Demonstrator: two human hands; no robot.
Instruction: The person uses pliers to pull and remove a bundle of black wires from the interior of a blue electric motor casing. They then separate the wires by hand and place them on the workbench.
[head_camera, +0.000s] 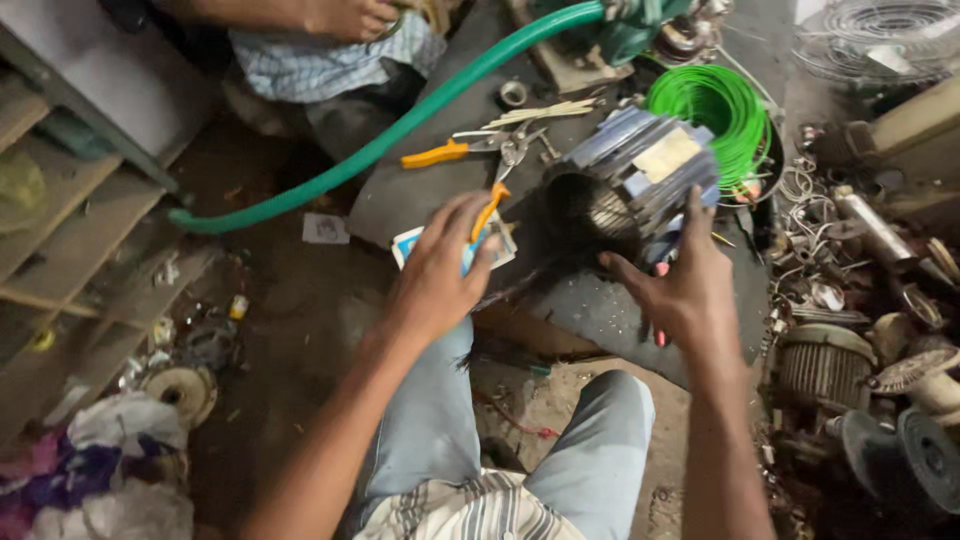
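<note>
My left hand (440, 270) hovers with fingers spread over orange-handled pliers (498, 180), its fingertips at one handle. It is not clear that the fingers grip it. My right hand (685, 285) rests on the near rim of a ribbed motor stator housing (630, 180) lying on its side, thumb on the open end. The housing sits on a dark grey slab (610, 310). A small white and blue card (410, 245) lies under my left hand.
A green hose (400, 130) crosses from the left floor to the top. A coil of green wire (715, 110) lies behind the housing. Yellow-handled pliers (440, 153) lie on the slab. Motor parts (830, 365) are piled at right. Another person's foot (345, 18) shows at the top.
</note>
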